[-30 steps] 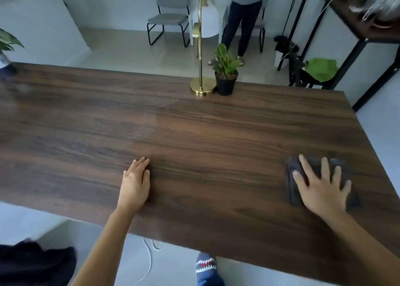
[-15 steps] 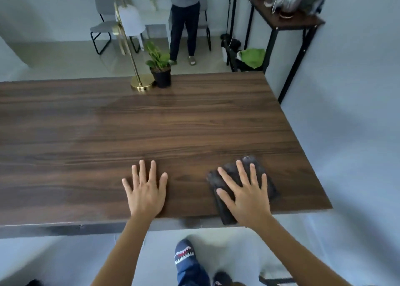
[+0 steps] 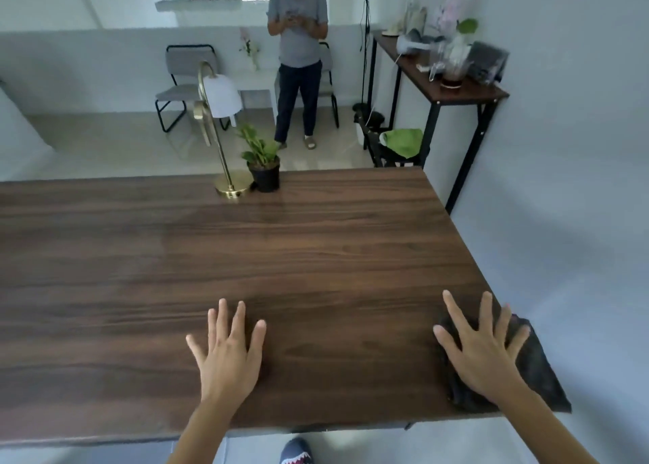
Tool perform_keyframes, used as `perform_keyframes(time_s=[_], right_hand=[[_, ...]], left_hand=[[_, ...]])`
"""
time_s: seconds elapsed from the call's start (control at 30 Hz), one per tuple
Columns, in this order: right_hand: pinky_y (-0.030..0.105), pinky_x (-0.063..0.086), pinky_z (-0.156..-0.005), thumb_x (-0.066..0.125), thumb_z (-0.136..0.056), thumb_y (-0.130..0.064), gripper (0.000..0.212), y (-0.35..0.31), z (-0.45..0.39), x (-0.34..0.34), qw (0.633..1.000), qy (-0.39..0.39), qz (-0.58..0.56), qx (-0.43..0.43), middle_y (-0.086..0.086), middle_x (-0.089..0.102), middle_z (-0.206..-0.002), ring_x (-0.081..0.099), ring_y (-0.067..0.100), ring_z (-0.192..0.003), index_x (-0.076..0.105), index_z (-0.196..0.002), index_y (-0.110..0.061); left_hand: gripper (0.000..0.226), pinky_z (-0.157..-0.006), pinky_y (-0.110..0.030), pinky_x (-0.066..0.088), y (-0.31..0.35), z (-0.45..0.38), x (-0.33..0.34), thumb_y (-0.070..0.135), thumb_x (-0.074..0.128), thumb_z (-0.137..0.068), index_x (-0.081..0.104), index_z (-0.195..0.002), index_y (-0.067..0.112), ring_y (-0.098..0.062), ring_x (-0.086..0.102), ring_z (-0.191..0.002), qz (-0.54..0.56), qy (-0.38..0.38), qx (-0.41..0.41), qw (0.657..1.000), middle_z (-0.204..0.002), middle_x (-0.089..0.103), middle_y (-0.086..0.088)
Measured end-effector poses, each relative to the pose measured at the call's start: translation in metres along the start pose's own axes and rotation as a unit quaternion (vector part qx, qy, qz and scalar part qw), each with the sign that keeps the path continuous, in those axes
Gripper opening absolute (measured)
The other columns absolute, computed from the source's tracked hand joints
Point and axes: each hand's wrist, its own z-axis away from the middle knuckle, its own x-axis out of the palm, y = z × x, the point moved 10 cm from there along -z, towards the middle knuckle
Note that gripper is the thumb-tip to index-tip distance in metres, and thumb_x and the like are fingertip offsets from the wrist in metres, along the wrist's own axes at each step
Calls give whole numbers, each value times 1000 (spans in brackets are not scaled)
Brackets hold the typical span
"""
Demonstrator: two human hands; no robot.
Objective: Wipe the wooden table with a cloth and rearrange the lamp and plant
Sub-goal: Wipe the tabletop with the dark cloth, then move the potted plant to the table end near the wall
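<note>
Pressing cloth (image 3: 533, 368) flat — rt hand (image 3: 483, 354) splayed, lt hand (image 3: 228, 354) splayed on table (image 3: 316, 253).

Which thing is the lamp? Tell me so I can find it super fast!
Look at the big wooden table and follow it to its far edge. Two things stand there side by side: the lamp on the left and a small plant in a black pot on the right. The lamp is the tall one, with a shiny gold round base, a curved gold stem and a white shade.

Open desk ahead, far edge crowded

I'm seeing bare desk (image 3: 316, 253) stretching forward; only the lamp (image 3: 224, 137) and plant (image 3: 261, 161), standing just beside each other, are blocking the far edge.
</note>
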Motion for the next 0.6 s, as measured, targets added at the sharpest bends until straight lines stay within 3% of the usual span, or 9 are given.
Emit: perform_keyframes(time_s=[0.07, 0.13, 0.3, 0.43, 0.6], right_hand=[[62, -11, -114, 7, -86, -71, 71, -52, -23, -22, 997, 12, -52, -51, 11, -16, -164, -18, 38, -149, -9, -151, -47], [57, -9, -117, 26, -98, -57, 63, -119, -47, -44, 985, 19, -129, -116, 8, -6, -166, -15, 31, -150, 6, -155, -38], [39, 13, -120, 43, -102, -39, 52, -278, -113, -65, 934, -23, -277, -225, 5, 29, -160, 14, 22, -151, 35, -151, -21], [34, 27, -119, 45, -102, -34, 49, -356, -168, -58, 917, -64, -340, -197, 4, 45, -152, 39, 21, -141, 43, -147, -14], [39, 30, -118, 43, -103, -32, 51, -405, -227, -47, 897, -86, -412, -132, 7, 42, -154, 40, 21, -141, 37, -149, -11]], left_hand=[[58, -114, -57, -4, 12, -32, -23, 51, 32, -95, 34, -145, 22, -18, 4, -149, 58, 37, 15, 998, -160, 17, -1], [53, -116, -55, 2, 23, -75, -41, 42, 39, -97, 37, -144, 18, -18, 10, -148, 140, 45, 27, 989, -158, 25, -2], [51, -115, -40, 29, 34, -189, -49, 36, 44, -97, 36, -144, 20, -20, 35, -139, 330, -13, 13, 944, -149, 42, -5], [49, -109, -28, 30, 41, -265, -38, 33, 45, -97, 40, -143, 18, -19, 43, -133, 375, -21, -15, 927, -146, 47, -5], [52, -107, -27, 29, 54, -331, -15, 31, 47, -96, 35, -145, 15, -18, 41, -135, 413, -44, -24, 909, -148, 44, -4]])
